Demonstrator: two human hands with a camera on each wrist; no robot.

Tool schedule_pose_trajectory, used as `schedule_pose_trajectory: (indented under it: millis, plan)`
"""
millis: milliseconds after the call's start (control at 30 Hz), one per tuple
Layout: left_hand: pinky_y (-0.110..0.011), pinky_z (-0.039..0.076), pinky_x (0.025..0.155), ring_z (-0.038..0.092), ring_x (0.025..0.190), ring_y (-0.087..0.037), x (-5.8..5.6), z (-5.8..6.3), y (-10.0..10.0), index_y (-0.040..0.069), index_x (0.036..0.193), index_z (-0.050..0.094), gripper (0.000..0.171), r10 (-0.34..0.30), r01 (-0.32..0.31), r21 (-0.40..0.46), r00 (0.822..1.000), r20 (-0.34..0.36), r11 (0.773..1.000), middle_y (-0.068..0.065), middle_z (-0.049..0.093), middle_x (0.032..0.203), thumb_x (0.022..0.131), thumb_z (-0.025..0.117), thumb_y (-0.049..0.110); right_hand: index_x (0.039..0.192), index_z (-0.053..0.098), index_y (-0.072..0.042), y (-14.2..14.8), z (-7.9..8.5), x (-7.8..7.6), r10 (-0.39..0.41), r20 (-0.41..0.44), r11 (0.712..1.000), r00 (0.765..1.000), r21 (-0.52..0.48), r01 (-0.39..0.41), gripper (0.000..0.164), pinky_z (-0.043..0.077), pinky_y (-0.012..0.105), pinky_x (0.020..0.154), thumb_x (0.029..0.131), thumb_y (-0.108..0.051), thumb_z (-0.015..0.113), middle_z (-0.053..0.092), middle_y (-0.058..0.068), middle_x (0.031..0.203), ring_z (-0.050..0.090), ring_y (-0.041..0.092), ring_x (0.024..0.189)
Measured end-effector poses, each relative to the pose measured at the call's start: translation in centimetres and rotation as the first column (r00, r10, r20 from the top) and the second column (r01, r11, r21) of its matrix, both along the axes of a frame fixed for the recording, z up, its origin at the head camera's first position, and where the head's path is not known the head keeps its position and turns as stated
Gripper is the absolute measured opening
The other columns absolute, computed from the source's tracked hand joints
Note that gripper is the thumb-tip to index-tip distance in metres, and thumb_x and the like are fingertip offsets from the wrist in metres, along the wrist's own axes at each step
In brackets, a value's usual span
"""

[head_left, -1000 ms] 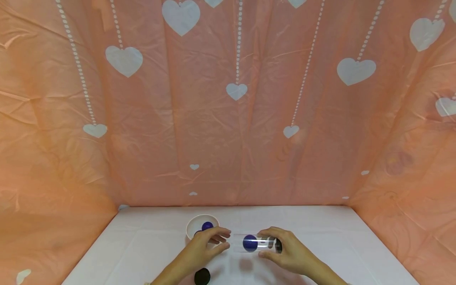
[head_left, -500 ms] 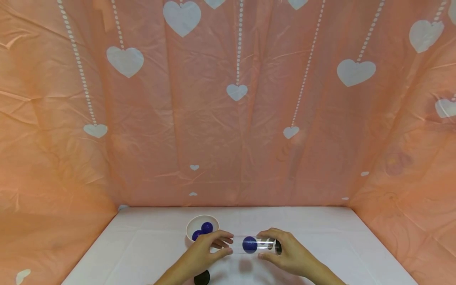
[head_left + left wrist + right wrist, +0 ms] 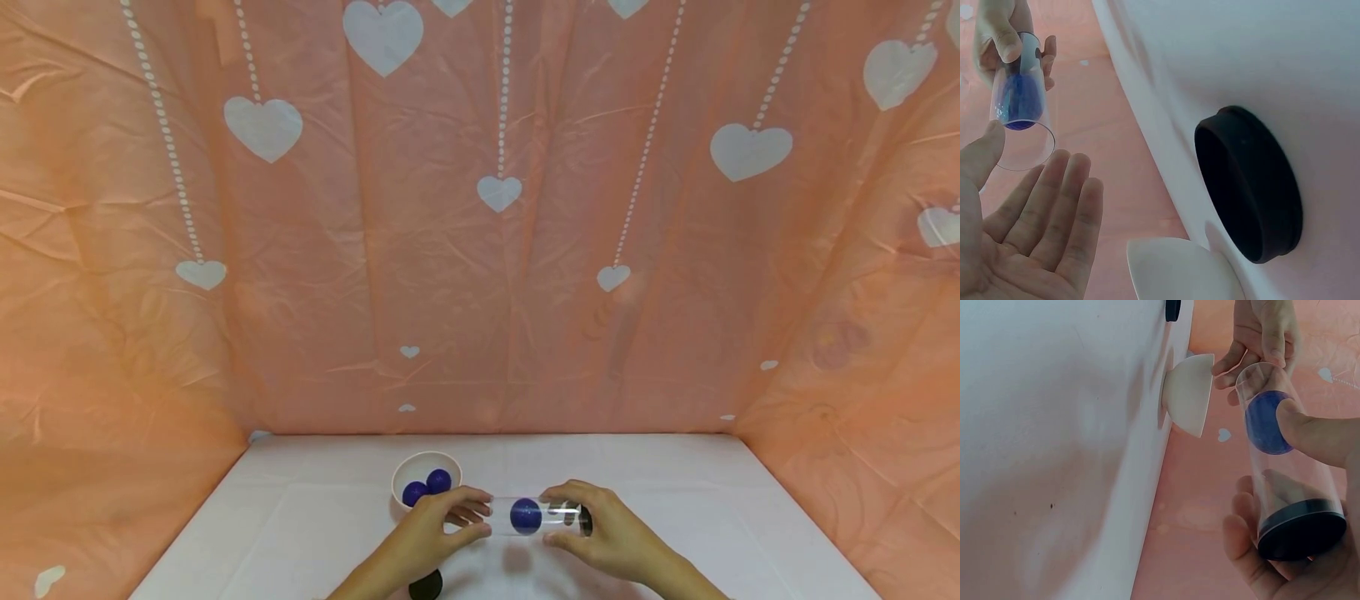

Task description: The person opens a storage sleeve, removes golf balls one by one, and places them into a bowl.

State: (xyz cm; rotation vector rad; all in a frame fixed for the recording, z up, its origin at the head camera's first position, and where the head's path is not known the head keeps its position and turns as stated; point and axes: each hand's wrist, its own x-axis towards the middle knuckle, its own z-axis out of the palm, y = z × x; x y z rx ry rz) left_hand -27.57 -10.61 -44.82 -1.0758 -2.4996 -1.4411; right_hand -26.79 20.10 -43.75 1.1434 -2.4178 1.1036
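In the head view my right hand grips a clear tube lying sideways above the table. A blue ball sits inside it, and a black cap closes the end at my right palm. The tube's other end, facing my left hand, is uncovered. My left fingers are extended, with thumb and fingertips right at that rim. A loose black cap stands on the table below my left forearm, its hollow side showing in the left wrist view.
Behind my left hand stands a white bowl holding two blue balls. The white table is enclosed by orange sheeting printed with white hearts.
My left hand has shifted slightly right, bringing its fingertips to the tube's uncovered rim. The second ball in the bowl has come into fuller view. My right hand keeps its grip.
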Motion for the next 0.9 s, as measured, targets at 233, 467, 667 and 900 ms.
schedule_pose_trajectory:
  millis: [233,467,667,900]
  plan:
    - [-0.029,0.063,0.089,0.073,0.097,-0.005,-0.06,-0.09,0.11,0.013,0.128,0.073,0.028,-0.004,0.004,0.003,1.0,0.02,1.0,-0.011,0.079,0.114,0.102,0.076,0.024,0.125,0.074,-0.014,0.04,0.03,-0.05,-0.023,-0.017,1.0,1.0,0.015,0.024,0.039,0.061,0.027,0.078,0.092,-0.029,0.088,0.076,0.001,0.112,0.07,0.011,0.092]
    - [-0.027,0.063,0.089,0.073,0.098,-0.005,-0.03,-0.18,0.12,0.012,0.129,0.072,0.028,-0.013,0.013,0.02,1.0,0.016,1.0,-0.012,0.079,0.113,0.102,0.077,0.02,0.124,0.074,-0.014,0.09,-0.03,-0.17,-0.043,-0.034,0.998,0.998,0.033,0.044,0.038,0.061,0.027,0.08,0.092,-0.028,0.089,0.076,0.0,0.113,0.071,0.015,0.094]
    - [-0.027,0.062,0.089,0.073,0.098,-0.005,0.04,-0.29,0.14,0.011,0.129,0.073,0.028,-0.018,0.017,0.034,1.0,0.019,0.999,-0.013,0.079,0.113,0.102,0.077,0.018,0.124,0.074,-0.012,0.1,-0.09,-0.2,-0.045,-0.052,0.998,0.998,0.052,0.048,0.039,0.061,0.028,0.081,0.092,-0.029,0.088,0.076,0.0,0.112,0.067,0.004,0.096]
    - [-0.027,0.062,0.089,0.073,0.098,-0.005,0.02,-0.36,0.11,0.011,0.129,0.072,0.029,-0.028,0.027,0.042,0.999,0.035,0.999,-0.014,0.078,0.114,0.102,0.077,0.017,0.124,0.074,-0.009,0.08,-0.11,-0.02,-0.027,-0.061,0.998,0.998,0.048,0.03,0.039,0.06,0.029,0.074,0.092,-0.027,0.088,0.074,-0.001,0.106,0.065,0.006,0.09]
